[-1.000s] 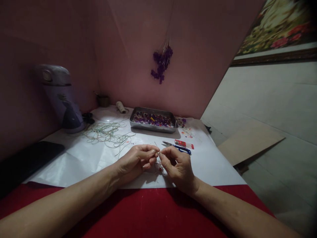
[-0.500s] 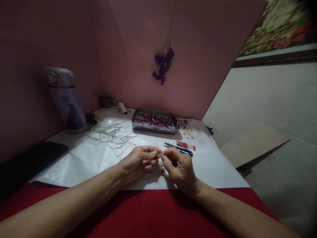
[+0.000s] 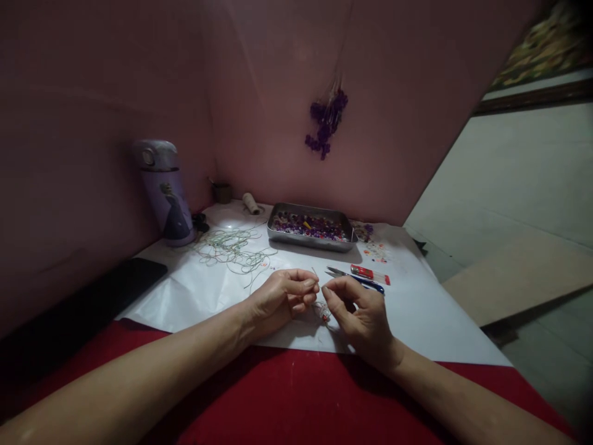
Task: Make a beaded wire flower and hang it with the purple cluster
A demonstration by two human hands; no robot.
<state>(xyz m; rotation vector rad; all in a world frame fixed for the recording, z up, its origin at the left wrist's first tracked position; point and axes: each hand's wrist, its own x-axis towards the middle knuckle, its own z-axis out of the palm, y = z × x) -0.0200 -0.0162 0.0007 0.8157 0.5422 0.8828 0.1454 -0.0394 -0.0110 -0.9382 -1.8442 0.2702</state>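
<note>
My left hand point(image 3: 290, 295) is closed in a pinch above the white sheet, with a thin strand point(image 3: 314, 271) sticking up at its fingertips. Close by on the right, my right hand point(image 3: 359, 309) also pinches thumb to forefinger; whatever lies between those tips is too small to make out. A narrow gap separates the two hands. Below and between them lies a small beaded piece point(image 3: 323, 313) in white and red with loose thread ends. Just beyond my right hand are blue-handled scissors point(image 3: 370, 284) and a red lighter point(image 3: 364, 272).
A metal tray point(image 3: 315, 243) of purple beads stands at the back. Left of it lie tangled pale green cord point(image 3: 229, 250) and a thread spool point(image 3: 251, 203). A purple bottle point(image 3: 164, 198) stands farther left. Purple beadwork point(image 3: 328, 120) hangs on the pink wall. Loose beads point(image 3: 377, 252) lie right.
The camera view has turned slightly left, so everything appears farther right. My fingertips, nearly touching before, are now a little apart.
</note>
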